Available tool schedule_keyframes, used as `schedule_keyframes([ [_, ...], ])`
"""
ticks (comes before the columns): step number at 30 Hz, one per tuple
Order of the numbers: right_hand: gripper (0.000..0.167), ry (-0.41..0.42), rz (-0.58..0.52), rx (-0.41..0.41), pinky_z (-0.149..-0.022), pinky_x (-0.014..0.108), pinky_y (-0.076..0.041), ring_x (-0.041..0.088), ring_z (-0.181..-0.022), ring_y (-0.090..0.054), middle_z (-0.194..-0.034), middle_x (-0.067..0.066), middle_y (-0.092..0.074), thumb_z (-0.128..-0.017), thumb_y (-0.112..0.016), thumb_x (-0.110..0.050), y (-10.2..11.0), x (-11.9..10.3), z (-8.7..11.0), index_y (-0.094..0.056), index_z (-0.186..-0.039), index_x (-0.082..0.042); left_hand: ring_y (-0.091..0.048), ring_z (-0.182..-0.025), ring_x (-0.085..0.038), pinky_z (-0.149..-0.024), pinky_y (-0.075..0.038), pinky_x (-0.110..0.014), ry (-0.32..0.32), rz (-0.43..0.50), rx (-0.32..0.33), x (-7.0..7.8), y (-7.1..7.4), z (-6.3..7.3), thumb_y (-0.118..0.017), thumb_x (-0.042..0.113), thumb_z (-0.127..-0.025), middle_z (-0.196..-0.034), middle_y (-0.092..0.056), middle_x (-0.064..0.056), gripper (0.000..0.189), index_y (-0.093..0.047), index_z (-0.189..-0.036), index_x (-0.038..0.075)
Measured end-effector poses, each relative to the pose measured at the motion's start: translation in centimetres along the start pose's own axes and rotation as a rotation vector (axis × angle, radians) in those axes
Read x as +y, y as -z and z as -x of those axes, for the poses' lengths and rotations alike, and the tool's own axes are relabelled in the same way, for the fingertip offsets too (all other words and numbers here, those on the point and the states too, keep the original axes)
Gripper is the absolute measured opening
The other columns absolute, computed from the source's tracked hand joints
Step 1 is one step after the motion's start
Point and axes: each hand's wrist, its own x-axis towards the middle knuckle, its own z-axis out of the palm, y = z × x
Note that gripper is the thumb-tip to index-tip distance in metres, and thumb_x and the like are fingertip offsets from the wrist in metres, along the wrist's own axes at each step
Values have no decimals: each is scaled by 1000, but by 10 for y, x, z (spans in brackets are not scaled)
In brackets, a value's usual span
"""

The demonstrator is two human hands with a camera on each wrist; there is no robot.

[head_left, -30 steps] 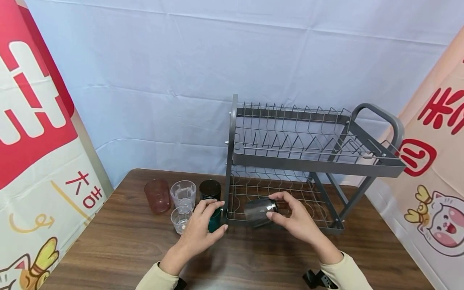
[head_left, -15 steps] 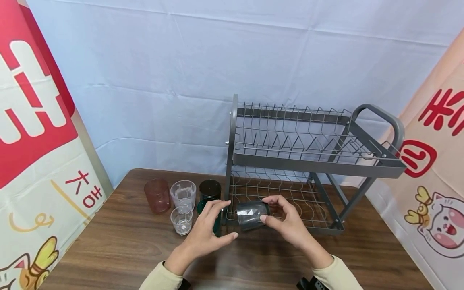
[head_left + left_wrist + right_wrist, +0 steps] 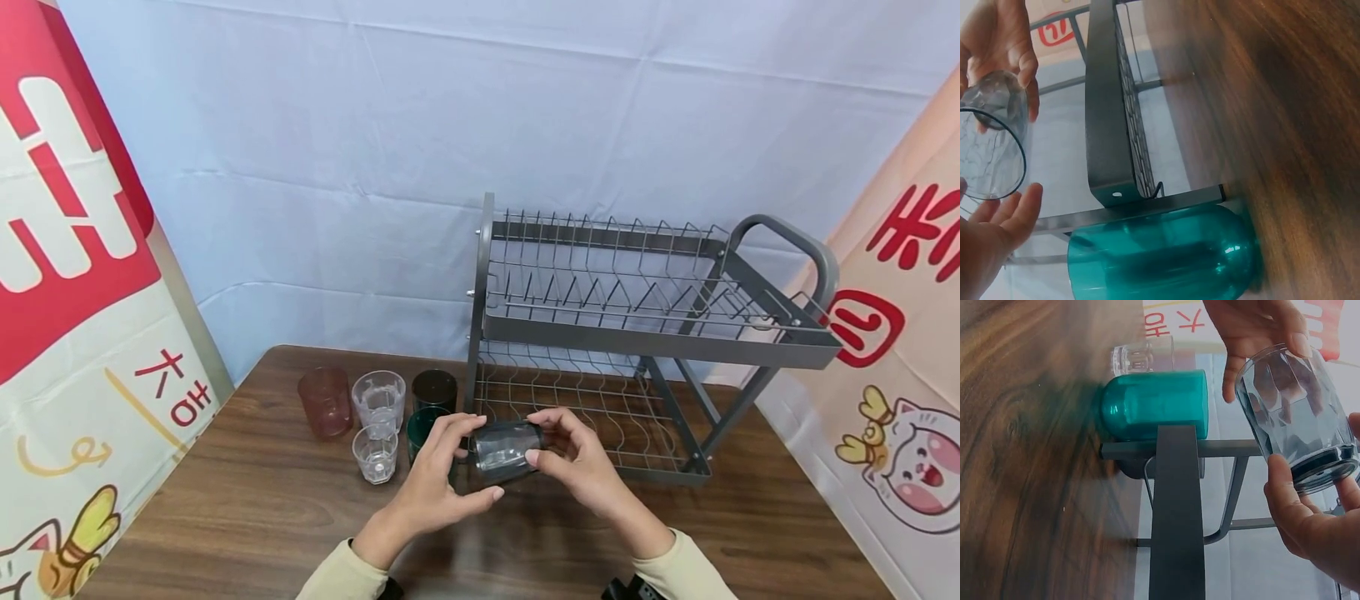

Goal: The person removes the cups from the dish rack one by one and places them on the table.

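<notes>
My right hand (image 3: 581, 471) pinches a smoky grey drinking glass (image 3: 504, 454) by its base end. The glass lies tilted on its side in the air, its mouth turned toward my left hand (image 3: 438, 483). Spread around that mouth, the left fingers and thumb are right at the rim, as the right wrist view shows beside the glass (image 3: 1297, 406). Behind the left hand stands a teal glass (image 3: 424, 423), partly hidden by it; the left wrist view has this teal glass (image 3: 1160, 256) close by, beside the rack's frame.
A two-tier grey dish rack (image 3: 600, 332) stands at right on the wooden table (image 3: 225, 500). Left of it are a dark glass (image 3: 435, 390), a taller clear glass (image 3: 379, 392), a small clear glass (image 3: 377, 457) and a reddish glass (image 3: 326, 404). Printed cloths hang at both sides.
The right hand has carried the grey glass left, away from the rack's lower tier. My left hand has shifted from the teal glass rightward to the grey glass's rim.
</notes>
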Motion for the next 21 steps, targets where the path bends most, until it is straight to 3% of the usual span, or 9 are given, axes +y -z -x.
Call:
schedule_keyframes([
  [6,36,-11,-35,-8,-72,34,-49,33,-96,-52,-110,19,-52,-83,-63,-1,-3,-1,-1,-52,-117,1,-51,-100,-29,-68,-52,-39,-36,63,23,30,11,-10,-78,3,-67,-118,-43,-23,66,-47,-125,-2],
  [13,37,-38,-53,-31,-74,34,-48,30,-94,-52,-109,18,-52,-83,-64,-4,-6,-3,0,-51,-118,-1,-53,-96,-30,-64,-53,-40,-66,82,50,28,12,-8,-80,0,-63,-114,-44,-24,64,-49,-120,-8],
  [21,45,-4,-39,-65,-82,36,-48,33,-109,-49,-120,18,-50,-84,-64,-2,-5,-5,0,-45,-125,2,-53,-91,-33,-63,-52,-34,-105,18,82,31,21,-12,-82,3,-59,-111,-46,-22,67,-52,-119,-5],
])
